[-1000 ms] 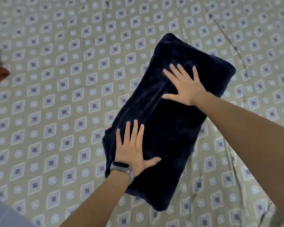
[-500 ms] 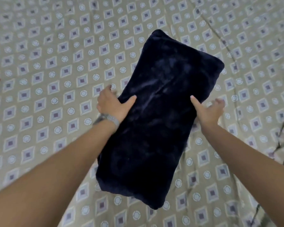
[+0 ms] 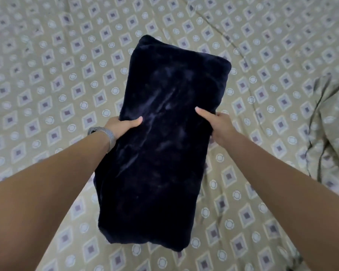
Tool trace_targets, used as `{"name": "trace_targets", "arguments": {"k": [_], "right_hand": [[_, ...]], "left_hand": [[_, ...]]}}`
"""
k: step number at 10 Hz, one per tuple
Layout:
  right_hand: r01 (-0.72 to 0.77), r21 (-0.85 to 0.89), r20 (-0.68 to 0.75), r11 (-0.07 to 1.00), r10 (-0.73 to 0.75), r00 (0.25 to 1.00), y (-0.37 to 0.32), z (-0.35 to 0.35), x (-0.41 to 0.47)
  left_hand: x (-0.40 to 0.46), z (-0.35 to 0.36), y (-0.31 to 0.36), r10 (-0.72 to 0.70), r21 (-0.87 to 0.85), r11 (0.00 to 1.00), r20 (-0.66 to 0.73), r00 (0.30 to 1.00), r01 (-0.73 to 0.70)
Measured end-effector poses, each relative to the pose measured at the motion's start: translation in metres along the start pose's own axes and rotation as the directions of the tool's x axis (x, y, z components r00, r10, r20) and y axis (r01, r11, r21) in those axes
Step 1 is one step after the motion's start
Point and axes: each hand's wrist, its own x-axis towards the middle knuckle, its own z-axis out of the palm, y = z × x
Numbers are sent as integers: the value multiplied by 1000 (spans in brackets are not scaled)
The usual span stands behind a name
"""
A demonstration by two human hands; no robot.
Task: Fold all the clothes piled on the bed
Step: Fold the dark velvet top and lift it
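left hand: thumb lies on top of the navy folded garment, fingers tucked under its left long edge and out of sight. It grips the edge; how far the fingers reach under I cannot tell.
right hand: mirror grip on the right long edge, thumb on top, fingers hidden beneath.
wristband: on my left wrist, touching the garment's edge.
garment: thick plush oblong, already folded, lying or just lifting in the middle of the bed, well away from any visible bed edge. Whether it is clear of the sheet I cannot tell.
step, my read: pick up the bundle and move it to a stack.
how to do it well: keep both grips level and opposite each other, and support it from below so the layers don't slide apart. Lift flat, no tilt, because the near end overhangs my grip and will likely sag.
risk: plush is slippery and the fold could open at the near end.
rumpled sheet: bunched toward the right edge of the bed. Avoid setting down there.
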Motion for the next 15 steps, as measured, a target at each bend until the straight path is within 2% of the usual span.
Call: {"name": "trace_targets", "arguments": {"k": [1,2,3,4,5,6,7,8,9,10,11,12,13,14,15], "right_hand": [[2,109,-15,994,-1,1000,-36,-1,22],[-21,147,-6,989,22,1000,-46,10,37],[-43,206,0,978,44,999,-43,20,45],[-4,265,16,964,0,1000,-39,20,38],[20,299,153,954,-69,986,-45,18,26],[65,277,218,959,-128,967,-56,12,6],[188,200,232,962,-233,944,-63,1,-25],[341,2,274,940,-329,904,-59,-10,-64],[441,-299,344,846,-335,877,-53,-24,-107],[500,-598,440,626,-265,858,-18,-26,-122],[751,-660,711,-8,-329,621,21,-28,-115],[779,-539,839,-320,-280,466,63,-46,-110],[799,-591,782,-115,-326,531,80,-41,-141],[767,-596,601,239,-501,623,69,-21,-168],[758,-608,634,236,-431,642,77,4,-193]], "left_hand": [[12,-5,22,59,-186,982,127,990,-34],[23,0,46,110,-246,968,261,959,-44],[37,3,57,107,-241,970,265,958,-42],[37,-4,65,17,-148,989,269,963,23],[27,-12,71,16,-122,992,307,951,23],[8,-21,75,129,-99,990,366,922,-99],[-17,-36,71,223,-54,974,399,889,-220],[-47,-52,57,296,57,932,451,842,-358],[-65,-66,38,248,92,954,289,925,-285],[-77,-78,11,340,622,679,204,918,-389],[-93,-75,-2,432,863,246,310,847,-441],[-103,-73,-7,447,863,128,390,805,-489],[-124,-58,-2,469,754,364,359,807,-547],[-156,-28,-11,446,674,608,146,883,-419],[-179,-10,-46,414,552,761,-11,910,-339]]}}
